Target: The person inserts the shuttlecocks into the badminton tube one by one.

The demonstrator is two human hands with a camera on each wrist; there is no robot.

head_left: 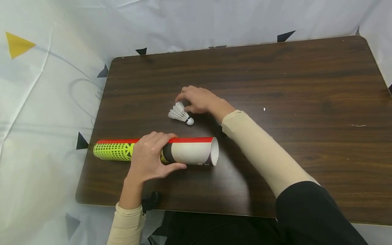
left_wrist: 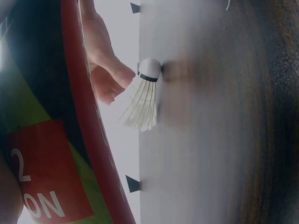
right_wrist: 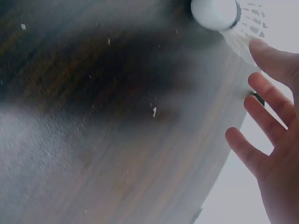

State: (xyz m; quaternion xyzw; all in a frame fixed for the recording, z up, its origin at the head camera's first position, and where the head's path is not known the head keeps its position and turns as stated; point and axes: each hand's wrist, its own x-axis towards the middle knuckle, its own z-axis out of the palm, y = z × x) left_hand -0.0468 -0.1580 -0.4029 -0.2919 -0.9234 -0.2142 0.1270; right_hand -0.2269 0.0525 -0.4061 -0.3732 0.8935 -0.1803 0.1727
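Note:
A shuttlecock [head_left: 180, 113] with white feathers and a white cork tip lies on its side on the dark wooden table. Beside its feather end is my right hand [head_left: 198, 99], fingers spread apart in the right wrist view, with the thumb [right_wrist: 275, 60] overlapping the feathers. My left hand [head_left: 150, 154] grips a shuttlecock tube [head_left: 192, 153] around its middle, thumb along the near side. The tube lies lengthwise, its yellow-green grid end [head_left: 113, 151] to the left and its round mouth [head_left: 215, 151] facing right. Part of its printed side is hidden under the left hand.
A small white speck [head_left: 264, 109] and a pale thread-like bit [head_left: 357, 125] lie on the table [head_left: 306, 81] to the right. White sheeting [head_left: 199, 23] with dark triangles hangs behind the table and along its left side.

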